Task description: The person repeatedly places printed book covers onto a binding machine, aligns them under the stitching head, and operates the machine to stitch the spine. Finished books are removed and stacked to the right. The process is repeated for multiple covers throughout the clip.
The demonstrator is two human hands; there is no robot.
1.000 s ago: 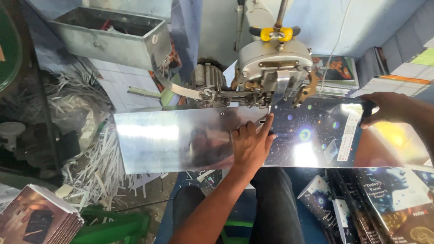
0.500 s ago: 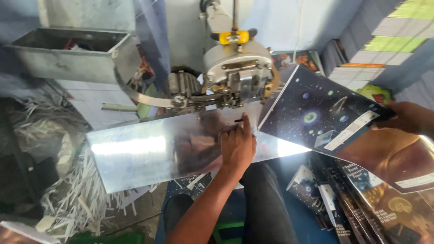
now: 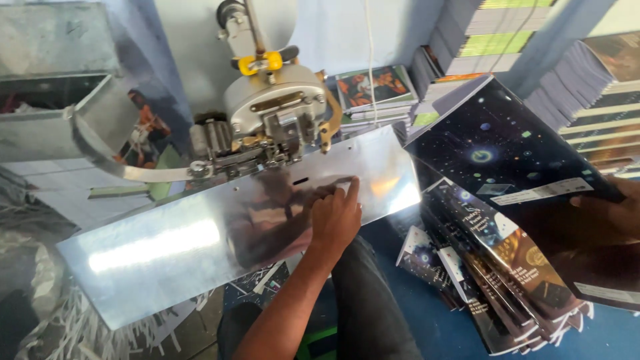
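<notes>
The left hand rests fingers-down and empty on the shiny metal surface below the stitching machine, while the right hand grips a dark starry booklet, tilted, above the fanned pile of booklets.
</notes>
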